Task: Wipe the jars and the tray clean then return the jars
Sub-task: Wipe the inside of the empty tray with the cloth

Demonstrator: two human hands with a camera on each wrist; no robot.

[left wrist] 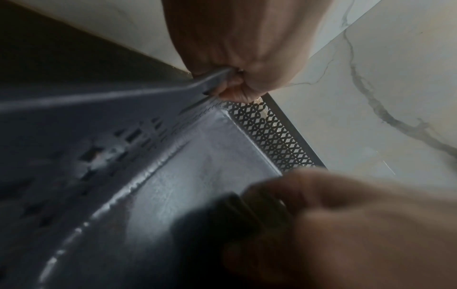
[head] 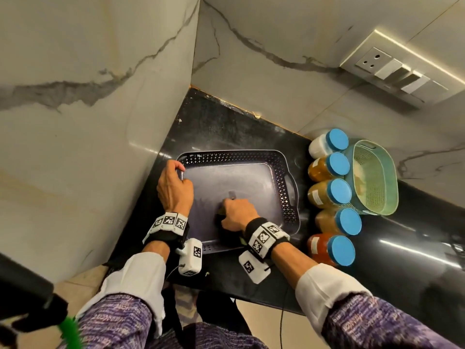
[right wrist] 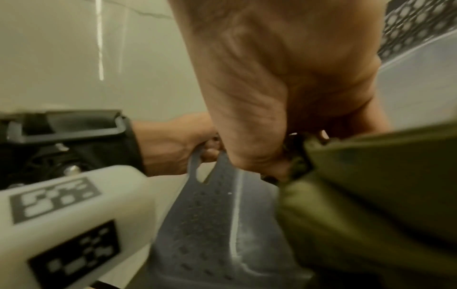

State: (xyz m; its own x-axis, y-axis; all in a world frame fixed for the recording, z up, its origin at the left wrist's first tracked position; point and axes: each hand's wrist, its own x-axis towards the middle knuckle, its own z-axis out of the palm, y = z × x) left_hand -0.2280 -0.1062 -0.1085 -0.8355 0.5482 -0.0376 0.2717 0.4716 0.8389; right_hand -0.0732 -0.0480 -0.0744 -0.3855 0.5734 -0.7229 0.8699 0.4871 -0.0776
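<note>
A black stone counter fills the corner between two marble-veined walls, with a switch plate set into the right-hand wall. On the counter, tucked into that corner, lies a dark perforated tray, its flat floor bare and streaked with a pale film. To the tray's right, just beside its handle, five jars with blue lids lie on their sides in a row from the wall toward the counter's front edge, holding white, amber and red contents; the row rests against a pale green perforated basket, which leans tilted at the counter's back. The person's left hand grips the tray's left handle, fingers curled over the rim; the left wrist view shows that pinch closely. The right hand is bunched around an olive-green cloth and presses it onto the tray floor near its front middle; most of the cloth is hidden under the hand in the head view. Both wrists carry black bands with white marker blocks.
</note>
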